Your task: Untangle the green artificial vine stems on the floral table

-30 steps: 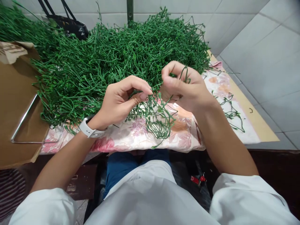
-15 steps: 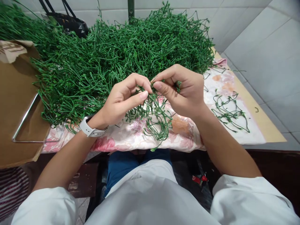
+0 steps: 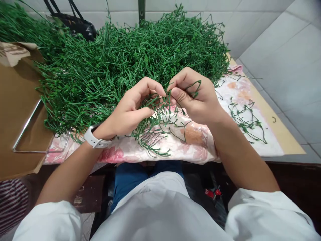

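Observation:
A large tangled heap of thin green artificial plant stems covers the back of the table. My left hand and my right hand meet at the heap's front edge, fingertips almost touching. Each hand pinches a tangled green stem cluster, which trails down onto a floral cloth. A stem loop rises over my right fingers. A separate green strand lies on the cloth to the right. A white watch sits on my left wrist.
Brown cardboard with a metal wire frame lies at the left. A black bag sits behind the heap, against a tiled wall. The table's front edge lies over my lap.
The trailing stem cluster has spread leftward and lies flatter on the cloth. My hands have shifted slightly, and a stem loop now shows above my right fingers.

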Available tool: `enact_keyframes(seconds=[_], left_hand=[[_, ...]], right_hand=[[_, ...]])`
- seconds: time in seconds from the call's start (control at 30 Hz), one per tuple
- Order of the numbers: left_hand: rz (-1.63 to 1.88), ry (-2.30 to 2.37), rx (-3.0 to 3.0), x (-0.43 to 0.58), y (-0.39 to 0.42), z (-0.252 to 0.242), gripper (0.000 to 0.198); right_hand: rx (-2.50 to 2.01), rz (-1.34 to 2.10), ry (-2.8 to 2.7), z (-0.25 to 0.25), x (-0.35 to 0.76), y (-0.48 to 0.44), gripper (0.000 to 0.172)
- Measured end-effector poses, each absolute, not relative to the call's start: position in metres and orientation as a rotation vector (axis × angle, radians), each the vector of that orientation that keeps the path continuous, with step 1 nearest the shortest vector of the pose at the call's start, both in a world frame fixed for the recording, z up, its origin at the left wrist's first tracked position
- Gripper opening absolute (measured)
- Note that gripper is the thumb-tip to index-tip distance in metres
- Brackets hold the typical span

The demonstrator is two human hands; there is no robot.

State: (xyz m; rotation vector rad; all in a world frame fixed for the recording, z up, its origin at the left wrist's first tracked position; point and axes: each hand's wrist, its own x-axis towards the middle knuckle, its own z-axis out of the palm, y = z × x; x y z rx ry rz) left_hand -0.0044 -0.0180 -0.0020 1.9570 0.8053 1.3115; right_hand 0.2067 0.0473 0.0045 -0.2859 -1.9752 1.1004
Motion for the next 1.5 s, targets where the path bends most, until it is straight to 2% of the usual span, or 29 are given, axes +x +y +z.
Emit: enact_keyframes(seconds=[0.17,0.33,0.5,0.67,0.8,1.2,1.5], left_hand=[[1.227,0.76,1.782,-0.009,-0.019,0.007,0.037],[1.063,0.739,1.636,-0.01,-0.023,0.013,0.03],[1.16,0.82,1.651,-0.01,-0.015,0.009,0.029],[1.164,0.818,1.625,-0.012,-0.012,0.003,0.034],[1.184,0.847,1.718,-0.012,-0.012,0.001,0.032],[1.243,0.896,1.754,-0.013,-0.014,0.003,0.022],[1.303,1.05,1.889,-0.004,-0.022,0.003,0.04]], right_hand=[[-0.236,1.438,-1.936,0.012,0.209,0.048,0.041],[-0.283,1.67,-1.858,0.007,0.21,0.05,0.04],[-0.317,1.834,-1.75,0.002,0.203,0.046,0.04],[-0.407,1.696,-1.685,-0.002,0.193,0.039,0.046],[-0.468,1.539,-1.671,-0.004,0.188,0.037,0.043],[-0.486,1.465,-1.805,0.002,0.201,0.043,0.044],[-0.485,1.427,-1.836,0.001,0.198,0.04,0.031]])
